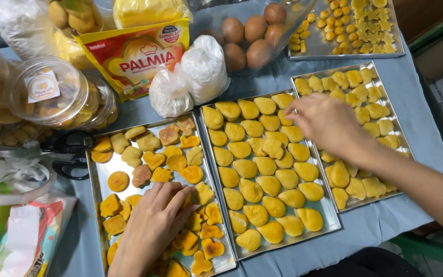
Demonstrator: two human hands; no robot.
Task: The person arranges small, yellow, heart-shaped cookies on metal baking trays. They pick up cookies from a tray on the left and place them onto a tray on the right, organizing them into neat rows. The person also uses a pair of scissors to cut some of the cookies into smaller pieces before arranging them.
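Observation:
My left hand (152,225) lies flat, fingers spread, on browned orange cookies (176,162) in the left metal tray (92,179). It rests on the cookies near the tray's middle, and nothing shows in its grasp. My right hand (326,120) reaches in from the right, over the seam between the middle tray (334,218) and the right tray (406,143). Both hold pale yellow cookies (265,165). Its fingertips curl down at the cookies in the middle tray's far right corner. What they hold is hidden.
A fourth tray (308,51) of small yellow shapes sits at the far right. Brown eggs (255,28) in a clear bag, two knotted white bags (201,66), a red-and-yellow packet (134,56), clear cookie jars (52,90) and black scissors (70,149) crowd the far and left sides.

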